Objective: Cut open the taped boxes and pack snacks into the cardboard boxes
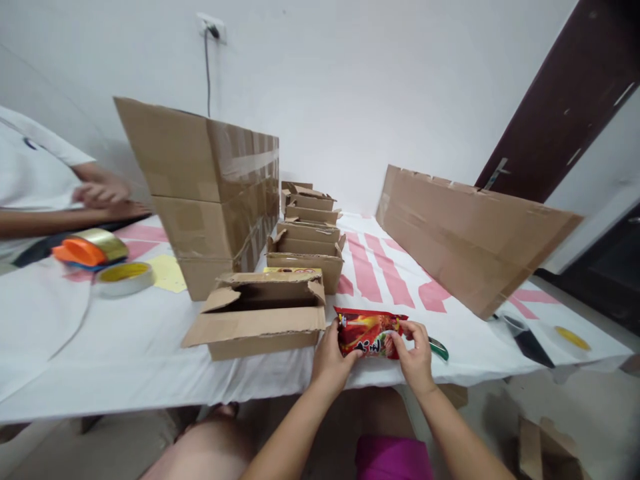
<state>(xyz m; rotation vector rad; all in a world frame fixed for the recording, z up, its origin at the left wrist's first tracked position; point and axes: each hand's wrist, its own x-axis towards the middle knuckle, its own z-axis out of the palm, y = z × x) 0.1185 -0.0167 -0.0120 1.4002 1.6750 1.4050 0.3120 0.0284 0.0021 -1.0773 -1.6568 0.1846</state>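
A shiny red food packet (pixel 367 331), printed with a bowl of food and large characters, is at the table's front edge between my hands. My left hand (pixel 332 360) grips its left end, thumb on the front. On the right end, my right hand (pixel 416 353) is closed with its thumb and fingers. An open cardboard box (pixel 265 333) stands just left of my left hand, flaps spread; its inside is dark. Beside my right hand lies a green-handled tool (pixel 439 348), partly hidden behind it.
Several open boxes (pixel 305 243) run back in a row. Stacked cartons (pixel 200 220) stand left, a cardboard panel (pixel 470 233) right. An orange tape dispenser (pixel 85 250) and tape roll (pixel 125 277) lie left, near another person's arm (pixel 75 217). A dark blade-like object (pixel 527 340) lies right.
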